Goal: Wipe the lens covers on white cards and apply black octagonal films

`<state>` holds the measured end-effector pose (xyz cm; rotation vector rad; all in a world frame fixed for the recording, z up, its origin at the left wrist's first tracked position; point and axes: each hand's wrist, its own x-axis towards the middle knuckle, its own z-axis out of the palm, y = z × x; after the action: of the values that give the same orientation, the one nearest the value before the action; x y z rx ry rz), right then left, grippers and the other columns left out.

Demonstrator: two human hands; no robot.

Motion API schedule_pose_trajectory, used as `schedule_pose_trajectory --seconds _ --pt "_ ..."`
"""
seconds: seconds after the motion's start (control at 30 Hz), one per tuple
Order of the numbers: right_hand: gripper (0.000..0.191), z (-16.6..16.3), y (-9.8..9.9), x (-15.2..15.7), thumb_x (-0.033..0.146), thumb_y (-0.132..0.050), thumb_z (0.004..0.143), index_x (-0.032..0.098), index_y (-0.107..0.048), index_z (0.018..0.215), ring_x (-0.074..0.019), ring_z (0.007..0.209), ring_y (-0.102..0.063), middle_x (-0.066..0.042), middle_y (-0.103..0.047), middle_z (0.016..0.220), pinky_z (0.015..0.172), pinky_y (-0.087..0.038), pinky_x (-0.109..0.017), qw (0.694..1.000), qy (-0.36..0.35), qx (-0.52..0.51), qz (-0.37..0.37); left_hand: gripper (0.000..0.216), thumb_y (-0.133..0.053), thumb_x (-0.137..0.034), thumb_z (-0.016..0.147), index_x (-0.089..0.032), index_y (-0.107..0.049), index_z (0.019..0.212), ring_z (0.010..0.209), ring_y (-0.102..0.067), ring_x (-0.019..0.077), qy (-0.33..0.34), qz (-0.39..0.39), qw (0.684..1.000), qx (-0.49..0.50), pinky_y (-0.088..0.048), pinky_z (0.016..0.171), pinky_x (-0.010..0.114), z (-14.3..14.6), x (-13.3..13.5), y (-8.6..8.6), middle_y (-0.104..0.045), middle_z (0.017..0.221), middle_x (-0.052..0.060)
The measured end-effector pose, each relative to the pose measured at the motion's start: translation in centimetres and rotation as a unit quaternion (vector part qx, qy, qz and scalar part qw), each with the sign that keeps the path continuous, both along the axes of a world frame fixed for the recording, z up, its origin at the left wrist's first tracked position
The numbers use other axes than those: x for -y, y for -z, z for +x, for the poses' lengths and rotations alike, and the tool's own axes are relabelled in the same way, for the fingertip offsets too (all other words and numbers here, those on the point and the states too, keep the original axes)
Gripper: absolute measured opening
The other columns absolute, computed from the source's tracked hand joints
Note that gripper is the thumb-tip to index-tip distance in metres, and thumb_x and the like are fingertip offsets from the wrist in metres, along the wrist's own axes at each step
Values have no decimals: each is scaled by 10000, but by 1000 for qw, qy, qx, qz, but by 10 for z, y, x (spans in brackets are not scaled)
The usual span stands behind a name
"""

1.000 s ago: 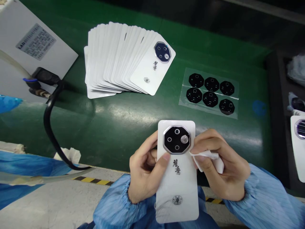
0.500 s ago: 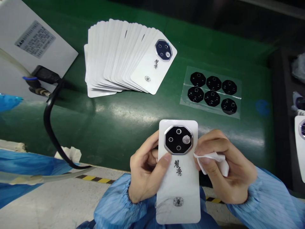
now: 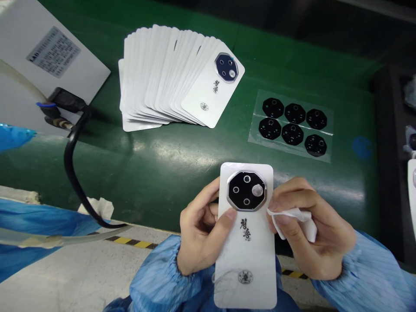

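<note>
A white phone back cover (image 3: 245,255) with an octagonal black camera panel (image 3: 242,190) is held upright before me at the bench's front edge. My left hand (image 3: 203,232) grips its left side, thumb lying on the face just below the camera panel and fingers behind. At the cover's right edge, beside the camera panel, my right hand (image 3: 312,229) pinches a folded white wipe (image 3: 297,216). Dark lettering and a round emblem mark the cover's face. The fingers behind the cover are partly hidden.
A fanned stack of white covers (image 3: 156,78) lies at the back left. Right of it, a clear film sheet (image 3: 256,132) carries several black octagonal stickers. A pale box (image 3: 29,26) with a black cable (image 3: 69,160) stands far left. A dark rack (image 3: 386,173) borders the right.
The whole view has shifted slightly, so most things sit a little further right. Both hands keep their hold on the cover and the wipe, nearly still.
</note>
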<state>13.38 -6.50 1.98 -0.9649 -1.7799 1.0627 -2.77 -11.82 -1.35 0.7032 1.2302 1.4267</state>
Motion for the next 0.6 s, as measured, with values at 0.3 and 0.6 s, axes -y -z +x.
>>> schedule_pose_trajectory --seconds 0.3,0.6 --pt "304 0 -4 -7 -1 -580 849 198 -667 1062 -158 714 -606 -48 -629 913 506 -491 -297 990 -6 100 96 458 -665 -116 852 -370 -673 1233 497 -576 24 -3 18 998 -55 -482 435 77 2 -2 -2 -762 972 -25" --pt "303 2 -1 -6 -6 -595 846 203 -650 1059 -167 723 -622 -51 -637 915 518 -504 -313 989 -27 115 89 483 -671 -91 830 -326 -666 1252 519 -612 42 -13 28 996 -85 -521 455 83 3 -3 -2 -758 966 -8"
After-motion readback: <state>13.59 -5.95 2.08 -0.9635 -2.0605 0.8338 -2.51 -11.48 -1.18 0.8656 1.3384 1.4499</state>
